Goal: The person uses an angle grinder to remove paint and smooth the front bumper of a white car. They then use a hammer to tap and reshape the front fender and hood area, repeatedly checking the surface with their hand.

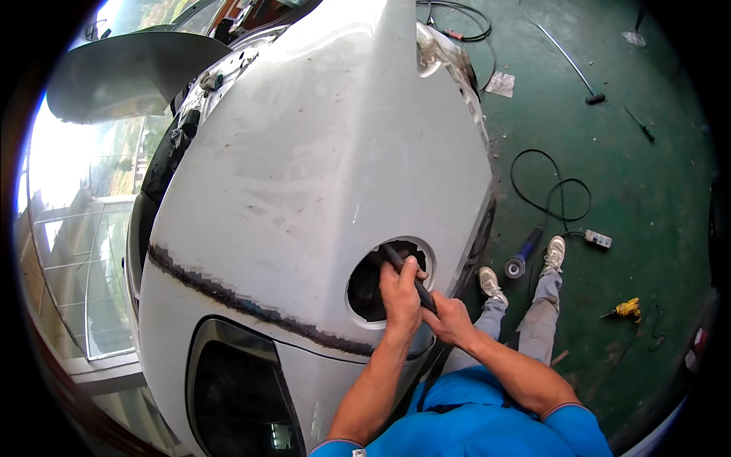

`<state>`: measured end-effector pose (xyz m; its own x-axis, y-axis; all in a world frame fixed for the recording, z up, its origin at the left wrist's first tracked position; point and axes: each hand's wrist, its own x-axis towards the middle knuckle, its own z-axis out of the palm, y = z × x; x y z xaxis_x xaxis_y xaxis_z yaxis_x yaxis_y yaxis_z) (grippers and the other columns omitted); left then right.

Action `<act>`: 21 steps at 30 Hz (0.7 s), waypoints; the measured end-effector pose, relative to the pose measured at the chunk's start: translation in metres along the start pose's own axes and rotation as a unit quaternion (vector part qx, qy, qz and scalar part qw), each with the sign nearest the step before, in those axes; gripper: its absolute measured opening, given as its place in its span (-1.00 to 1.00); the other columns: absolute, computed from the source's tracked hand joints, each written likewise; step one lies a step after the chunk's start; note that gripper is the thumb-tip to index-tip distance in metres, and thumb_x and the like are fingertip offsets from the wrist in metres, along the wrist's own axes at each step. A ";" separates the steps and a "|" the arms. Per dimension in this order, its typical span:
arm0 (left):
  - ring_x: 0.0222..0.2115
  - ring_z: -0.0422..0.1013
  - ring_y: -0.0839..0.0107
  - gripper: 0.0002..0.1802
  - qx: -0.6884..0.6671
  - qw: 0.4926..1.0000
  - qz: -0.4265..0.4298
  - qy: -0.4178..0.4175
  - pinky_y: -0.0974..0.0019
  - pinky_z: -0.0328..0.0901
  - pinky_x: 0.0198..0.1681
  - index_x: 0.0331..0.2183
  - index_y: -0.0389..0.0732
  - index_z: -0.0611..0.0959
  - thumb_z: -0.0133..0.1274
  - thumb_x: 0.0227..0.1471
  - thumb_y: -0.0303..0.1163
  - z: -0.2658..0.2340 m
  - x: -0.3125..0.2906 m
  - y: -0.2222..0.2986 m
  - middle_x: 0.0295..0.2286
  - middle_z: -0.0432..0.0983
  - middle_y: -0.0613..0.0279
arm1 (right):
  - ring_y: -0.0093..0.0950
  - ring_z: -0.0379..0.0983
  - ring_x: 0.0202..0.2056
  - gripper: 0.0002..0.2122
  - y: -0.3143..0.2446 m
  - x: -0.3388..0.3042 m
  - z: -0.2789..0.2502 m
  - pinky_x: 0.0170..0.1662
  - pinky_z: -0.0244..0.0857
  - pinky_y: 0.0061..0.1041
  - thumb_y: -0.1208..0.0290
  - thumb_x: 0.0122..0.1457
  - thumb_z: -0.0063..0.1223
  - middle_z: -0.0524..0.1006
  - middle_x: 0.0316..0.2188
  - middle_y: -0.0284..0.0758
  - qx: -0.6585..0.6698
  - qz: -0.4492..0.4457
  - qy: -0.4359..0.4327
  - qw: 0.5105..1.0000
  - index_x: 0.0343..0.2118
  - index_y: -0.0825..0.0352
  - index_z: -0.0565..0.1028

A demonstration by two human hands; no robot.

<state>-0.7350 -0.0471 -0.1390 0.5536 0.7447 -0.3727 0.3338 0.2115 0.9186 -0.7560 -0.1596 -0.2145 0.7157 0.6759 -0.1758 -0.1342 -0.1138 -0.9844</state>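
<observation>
Both my hands hold a dark bar slanting across the round opening in a pale grey car body panel. My left hand is wrapped around its middle, over the opening. Closed around the near end is my right hand, just outside the opening's rim. The bar's far end points into the opening, whose inner edge looks dark and ragged. Whether its tip touches metal I cannot tell. A scorched, rough seam runs across the panel to the left, above a dark side window.
By my shoes on the green floor lie a blue angle grinder, its looped cable and a power strip. A yellow power tool lies farther right. A long metal rod and a screwdriver-like tool lie beyond.
</observation>
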 end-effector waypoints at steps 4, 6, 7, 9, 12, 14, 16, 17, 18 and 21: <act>-0.50 0.34 0.51 -0.89 0.008 1.000 0.002 0.012 0.33 0.38 -0.32 -0.25 -0.26 0.46 0.00 0.22 -0.44 -0.002 -0.001 0.001 -0.46 0.37 0.30 | 0.08 0.47 -0.47 -0.79 -0.003 0.001 0.004 -0.44 0.30 -0.06 0.33 0.16 0.16 0.47 -0.61 -0.02 -0.002 0.004 -0.012 1.000 -0.34 0.33 0.39; -0.51 0.34 0.51 -0.90 0.021 1.000 0.010 0.005 0.34 0.37 -0.33 -0.26 -0.26 0.45 0.00 0.22 -0.44 -0.003 -0.003 0.004 -0.48 0.37 0.29 | 0.09 0.46 -0.46 -0.79 -0.006 -0.005 0.009 -0.44 0.30 -0.05 0.32 0.16 0.15 0.47 -0.61 -0.01 0.020 -0.009 0.007 1.000 -0.34 0.34 0.38; -0.52 0.34 0.51 -0.89 0.028 1.000 0.014 0.000 0.34 0.37 -0.34 -0.26 -0.26 0.45 0.00 0.21 -0.44 -0.006 -0.003 0.005 -0.49 0.36 0.30 | 0.09 0.46 -0.46 -0.79 -0.006 -0.003 0.010 -0.44 0.29 -0.05 0.32 0.16 0.14 0.47 -0.61 -0.01 0.017 -0.005 0.004 1.000 -0.34 0.34 0.38; -0.53 0.33 0.51 -0.88 0.029 1.000 0.011 0.000 0.35 0.37 -0.35 -0.25 -0.26 0.43 0.00 0.21 -0.44 -0.008 -0.001 0.005 -0.50 0.35 0.30 | 0.10 0.46 -0.46 -0.79 -0.006 0.001 0.011 -0.44 0.29 -0.04 0.33 0.16 0.13 0.47 -0.61 0.00 0.010 0.000 -0.006 1.000 -0.34 0.34 0.38; -0.54 0.32 0.52 -0.86 0.016 1.000 -0.001 0.013 0.36 0.37 -0.36 -0.24 -0.27 0.42 0.00 0.21 -0.44 -0.005 0.002 0.002 -0.51 0.35 0.31 | 0.10 0.45 -0.47 -0.78 -0.009 0.002 0.006 -0.44 0.27 -0.02 0.32 0.16 0.14 0.47 -0.61 0.00 0.003 0.018 -0.027 0.999 -0.34 0.34 0.37; -0.55 0.32 0.52 -0.86 0.014 1.000 -0.001 0.017 0.36 0.37 -0.36 -0.23 -0.27 0.42 0.00 0.20 -0.44 0.001 -0.001 0.003 -0.51 0.36 0.30 | 0.10 0.45 -0.47 -0.78 -0.008 0.001 0.004 -0.44 0.27 -0.01 0.31 0.16 0.14 0.47 -0.62 -0.01 0.001 0.017 -0.017 1.000 -0.34 0.34 0.37; -0.55 0.32 0.52 -0.89 0.013 1.000 0.003 0.009 0.36 0.37 -0.36 -0.26 -0.26 0.43 0.00 0.20 -0.45 0.001 -0.004 0.001 -0.51 0.36 0.30 | 0.10 0.45 -0.47 -0.77 -0.005 -0.005 0.006 -0.44 0.27 -0.01 0.30 0.16 0.14 0.47 -0.62 0.00 0.014 0.004 0.010 1.000 -0.34 0.34 0.37; -0.56 0.32 0.52 -0.90 0.013 1.000 0.004 0.005 0.36 0.37 -0.36 -0.28 -0.25 0.43 0.00 0.20 -0.45 0.001 -0.005 0.001 -0.51 0.36 0.30 | 0.10 0.46 -0.47 -0.78 -0.002 -0.005 0.005 -0.44 0.28 -0.01 0.30 0.17 0.13 0.47 -0.62 0.00 0.002 0.004 0.005 1.000 -0.34 0.34 0.37; -0.55 0.31 0.52 -0.89 0.007 1.000 0.005 0.005 0.34 0.37 -0.36 -0.28 -0.25 0.42 0.00 0.20 -0.44 0.002 -0.005 0.001 -0.51 0.35 0.30 | 0.10 0.46 -0.47 -0.78 -0.002 -0.004 0.004 -0.44 0.28 -0.01 0.30 0.17 0.13 0.47 -0.62 0.00 -0.009 0.002 -0.001 1.000 -0.34 0.33 0.38; -0.54 0.32 0.51 -0.88 0.003 1.000 0.007 0.003 0.33 0.37 -0.34 -0.27 -0.25 0.42 -0.01 0.21 -0.43 0.000 0.001 -0.005 -0.51 0.36 0.30 | 0.10 0.46 -0.48 -0.77 -0.002 0.000 -0.001 -0.44 0.29 0.00 0.29 0.17 0.13 0.48 -0.63 0.00 -0.032 0.012 -0.017 0.999 -0.33 0.33 0.38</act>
<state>-0.7360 -0.0472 -0.1438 0.5528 0.7519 -0.3592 0.3310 0.1975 0.9227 -0.7550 -0.1597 -0.2125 0.6886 0.6973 -0.1991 -0.1055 -0.1753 -0.9788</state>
